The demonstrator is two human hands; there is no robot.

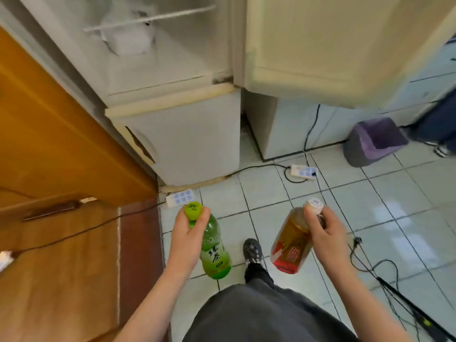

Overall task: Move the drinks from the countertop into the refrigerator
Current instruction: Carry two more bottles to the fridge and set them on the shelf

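Note:
My left hand (186,234) grips a green tea bottle (215,253) by its neck, just under the green cap. My right hand (325,233) holds a red-labelled tea bottle (291,245) with amber liquid by its white-capped neck. Both bottles hang over the tiled floor in front of me. Ahead stands the white refrigerator (187,141). Its upper compartment (138,45) is open, with a wire shelf and a white container inside. The upper door (320,45) is swung out to the right.
A brown wooden door (56,134) stands at the left. Two power strips (179,197) (303,172) and cables lie on the floor near the fridge. A grey bin with a purple liner (375,141) sits at the right, beside another person's leg (439,124).

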